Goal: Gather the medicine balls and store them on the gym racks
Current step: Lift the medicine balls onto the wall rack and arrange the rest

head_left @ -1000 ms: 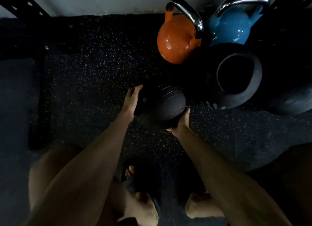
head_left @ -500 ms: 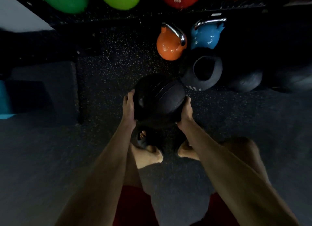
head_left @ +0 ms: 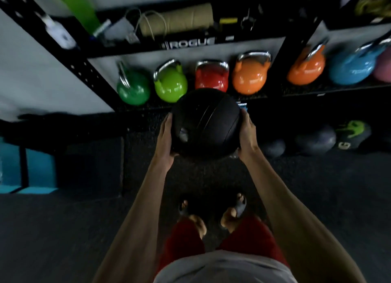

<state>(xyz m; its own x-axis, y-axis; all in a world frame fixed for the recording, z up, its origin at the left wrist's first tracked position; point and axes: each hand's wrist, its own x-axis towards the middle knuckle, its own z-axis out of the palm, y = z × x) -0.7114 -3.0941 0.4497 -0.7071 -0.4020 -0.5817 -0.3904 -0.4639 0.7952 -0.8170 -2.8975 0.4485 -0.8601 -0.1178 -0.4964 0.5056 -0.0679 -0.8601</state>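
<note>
Ahead, a black gym rack (head_left: 186, 44) fills the upper half of the view. Its middle shelf carries a row of coloured kettlebells (head_left: 249, 77). In front of that shelf's edge, raised well clear of the dark rubber floor (head_left: 84, 229), is a large black medicine ball (head_left: 205, 124) with fine ribbed lines curving across its face. The left hand (head_left: 166, 139) and right hand (head_left: 246, 132) clasp it from opposite sides, palms flat against it and fingers curved round its far side. The ball is squeezed between them and rests on nothing.

Judging by its bulk and the two-handed carry, the ball is probably heavy and dense. Its skin looks firm and rubbery, likely giving some friction, and it seems tough rather than fragile. Wide holds on opposite sides, slightly below the middle, look like the safest grip, since a sphere has no handle and could roll out of a one-sided hold.

Much is hard to read. The fingertips are hidden behind the ball, as is the lower part of the red kettlebell (head_left: 211, 75). Whether any shelf has room for the ball cannot be told. Several dark balls (head_left: 315, 140) lie beneath the rack to the right, deep in shadow. Items on the top shelf are smeared by blur, and a small pale patch on the ball cannot be identified.
</note>
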